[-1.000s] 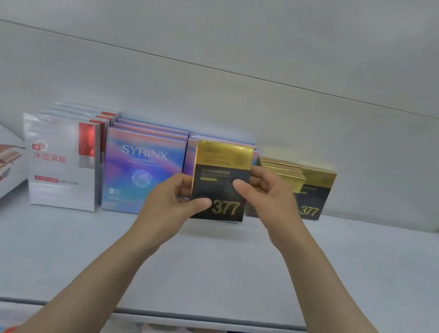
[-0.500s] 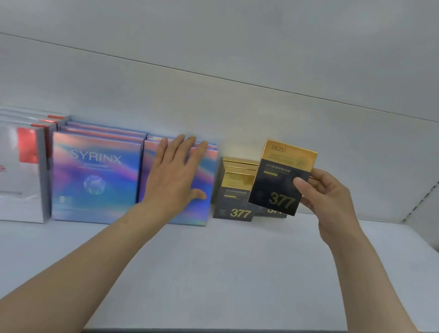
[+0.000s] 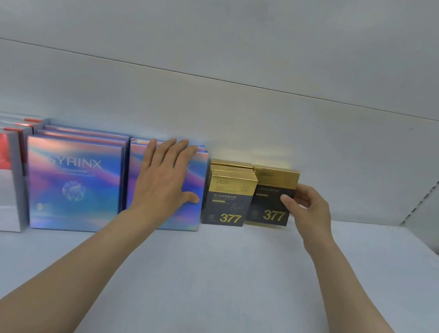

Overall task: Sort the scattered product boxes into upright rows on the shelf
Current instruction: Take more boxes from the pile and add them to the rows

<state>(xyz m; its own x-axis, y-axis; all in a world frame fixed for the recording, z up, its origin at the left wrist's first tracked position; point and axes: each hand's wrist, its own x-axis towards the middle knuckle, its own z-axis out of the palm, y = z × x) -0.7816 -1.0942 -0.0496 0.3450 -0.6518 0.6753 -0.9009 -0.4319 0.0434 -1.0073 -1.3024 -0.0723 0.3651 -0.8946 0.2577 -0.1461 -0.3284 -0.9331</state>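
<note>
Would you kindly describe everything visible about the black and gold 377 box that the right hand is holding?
The black and gold 377 box is a flat cardboard-looking carton with a shiny gold upper band and a dark lower panel bearing "377" in gold. It stands upright facing outward, at the right end of the shelf row, just right of a front-to-back row of matching boxes. The right hand pinches its right edge, thumb on the front. Its base seems to rest on the shelf.

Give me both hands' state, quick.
Left hand: open, flat against the blue box.
Right hand: closed on the black-and-gold box, upright on the shelf.
</note>
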